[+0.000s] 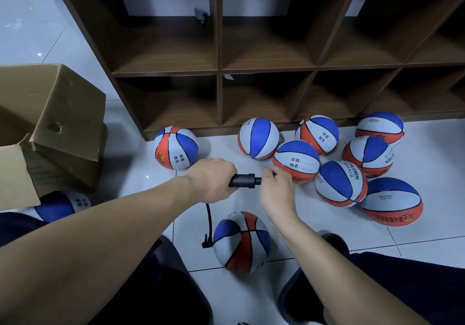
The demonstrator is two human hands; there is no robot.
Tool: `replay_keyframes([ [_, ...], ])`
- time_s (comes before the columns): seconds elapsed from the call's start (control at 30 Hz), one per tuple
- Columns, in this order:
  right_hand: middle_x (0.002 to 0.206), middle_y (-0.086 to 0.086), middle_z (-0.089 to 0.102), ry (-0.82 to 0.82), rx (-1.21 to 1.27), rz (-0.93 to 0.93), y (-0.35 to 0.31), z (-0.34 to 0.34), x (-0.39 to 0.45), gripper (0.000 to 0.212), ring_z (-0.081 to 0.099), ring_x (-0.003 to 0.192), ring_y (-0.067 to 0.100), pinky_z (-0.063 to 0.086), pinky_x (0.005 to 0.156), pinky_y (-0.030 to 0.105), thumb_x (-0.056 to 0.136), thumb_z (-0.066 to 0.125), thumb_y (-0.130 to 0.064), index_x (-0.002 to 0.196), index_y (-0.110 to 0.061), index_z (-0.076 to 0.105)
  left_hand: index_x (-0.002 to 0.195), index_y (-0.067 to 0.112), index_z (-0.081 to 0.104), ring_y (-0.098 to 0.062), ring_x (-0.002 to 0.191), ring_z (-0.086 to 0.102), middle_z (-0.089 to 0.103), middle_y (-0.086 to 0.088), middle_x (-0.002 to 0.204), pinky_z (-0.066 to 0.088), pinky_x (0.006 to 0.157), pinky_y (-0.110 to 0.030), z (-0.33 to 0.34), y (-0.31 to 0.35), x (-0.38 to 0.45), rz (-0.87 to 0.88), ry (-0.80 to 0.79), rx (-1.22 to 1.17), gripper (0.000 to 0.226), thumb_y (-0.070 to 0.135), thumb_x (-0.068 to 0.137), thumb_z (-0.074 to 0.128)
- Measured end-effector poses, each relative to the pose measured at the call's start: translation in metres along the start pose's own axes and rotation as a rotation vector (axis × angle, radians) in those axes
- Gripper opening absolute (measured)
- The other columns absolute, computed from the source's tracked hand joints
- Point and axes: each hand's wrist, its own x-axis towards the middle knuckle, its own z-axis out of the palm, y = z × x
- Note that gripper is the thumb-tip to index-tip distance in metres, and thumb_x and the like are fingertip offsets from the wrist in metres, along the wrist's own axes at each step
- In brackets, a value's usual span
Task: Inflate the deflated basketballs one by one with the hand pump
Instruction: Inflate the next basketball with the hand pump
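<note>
Black plastic makes up the hand pump (245,180), and it lies sideways in the air, its long side running left to right between the two hands. The left hand (210,180) is wrapped tight round the pump's body. The right hand (276,188) has its fingers curled at the other end; it seems to hold the handle, but the fingers hide it, so I cannot be sure. A thin black hose (208,220) hangs down from under the left hand, and its tip sits just beside the near ball (242,242). I cannot tell if the tip is pushed into the ball.

That near ball is on the white floor (327,229), below the pump and between the knees, about the same way from both hands. It is red, white and blue and looks a bit squashed, so I think it needs air. More balls (341,184) sit in a bunch to the right, by the brown shelf (219,48).
</note>
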Motion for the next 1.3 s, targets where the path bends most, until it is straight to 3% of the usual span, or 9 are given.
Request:
replay_keyframes([
  [0.17,0.073,-0.001,0.049,-0.033,0.003,0.003,0.002,0.006,0.0,0.032,0.046,0.068,0.021,0.037,0.063,0.035,0.104,0.048,-0.022,0.072,-0.017,0.045,0.087,0.025,0.065,-0.024,0.066,0.061,0.061,0.002,0.073,0.052,0.06,-0.036,0.002,0.003,0.002,0.032,-0.004,-0.029,0.026,0.046,0.101,0.058],
  [0.5,0.067,-0.004,0.049,-0.075,0.048,0.014,0.003,0.0,0.006,0.029,0.045,0.064,0.016,0.037,0.06,0.032,0.104,0.053,-0.021,0.076,-0.014,0.053,0.089,0.027,0.065,-0.017,0.064,0.057,0.06,0.005,0.073,0.041,0.055,-0.033,0.002,-0.002,0.005,0.049,0.012,-0.001,0.027,0.049,0.103,0.058],
  [0.63,0.055,-0.014,0.042,-0.048,0.064,0.017,0.002,-0.012,0.015,0.031,0.039,0.06,0.015,0.034,0.058,0.03,0.103,0.056,-0.019,0.072,-0.016,0.052,0.091,0.028,0.067,-0.018,0.067,0.063,0.063,0.006,0.073,0.054,0.061,-0.035,0.003,-0.01,0.005,0.039,-0.005,-0.048,0.026,0.05,0.103,0.06],
  [0.77,0.056,-0.01,0.038,0.04,0.094,0.052,0.005,-0.029,0.028,0.035,0.035,0.062,0.018,0.033,0.06,0.033,0.099,0.058,-0.019,0.067,-0.017,0.045,0.089,0.029,0.067,-0.019,0.071,0.066,0.065,0.005,0.075,0.061,0.068,-0.039,0.005,-0.027,0.004,-0.022,-0.029,-0.076,0.025,0.05,0.101,0.063],
  [0.87,0.057,-0.008,0.045,0.111,0.142,0.094,0.007,-0.043,0.037,0.034,0.043,0.063,0.018,0.042,0.059,0.03,0.101,0.061,-0.021,0.069,-0.012,0.053,0.086,0.029,0.065,-0.02,0.071,0.067,0.066,0.005,0.074,0.06,0.067,-0.038,0.005,-0.04,0.002,-0.06,-0.053,-0.108,0.025,0.049,0.101,0.064],
  [0.97,0.048,-0.016,0.041,0.16,0.159,0.09,0.008,-0.044,0.036,0.042,0.039,0.056,0.013,0.036,0.053,0.024,0.102,0.059,-0.016,0.063,-0.024,0.046,0.089,0.03,0.066,-0.019,0.071,0.066,0.066,0.005,0.075,0.06,0.067,-0.038,0.005,-0.037,0.003,-0.052,-0.053,-0.1,0.024,0.049,0.102,0.064],
  [1.07,0.055,-0.01,0.037,0.199,0.125,0.05,0.008,-0.037,0.03,0.039,0.035,0.059,0.017,0.032,0.055,0.03,0.101,0.054,-0.014,0.065,-0.019,0.041,0.091,0.029,0.067,-0.019,0.072,0.065,0.066,0.005,0.077,0.057,0.064,-0.036,0.006,-0.028,0.004,-0.019,-0.039,-0.08,0.025,0.051,0.103,0.063],
  [1.2,0.067,0.0,0.04,0.156,0.058,-0.026,0.004,-0.022,0.016,0.028,0.035,0.066,0.02,0.033,0.063,0.037,0.098,0.05,-0.016,0.071,-0.013,0.041,0.092,0.027,0.068,-0.022,0.072,0.064,0.065,0.005,0.076,0.045,0.057,-0.032,0.002,-0.023,0.004,0.001,-0.014,-0.046,0.027,0.051,0.104,0.061],
  [1.3,0.068,-0.002,0.04,0.048,0.043,-0.025,0.002,-0.011,0.009,0.029,0.036,0.068,0.02,0.032,0.064,0.038,0.099,0.049,-0.015,0.071,-0.015,0.04,0.096,0.027,0.069,-0.021,0.072,0.063,0.065,0.005,0.077,0.047,0.059,-0.033,0.002,-0.016,0.004,0.016,-0.014,-0.035,0.026,0.05,0.105,0.06],
])
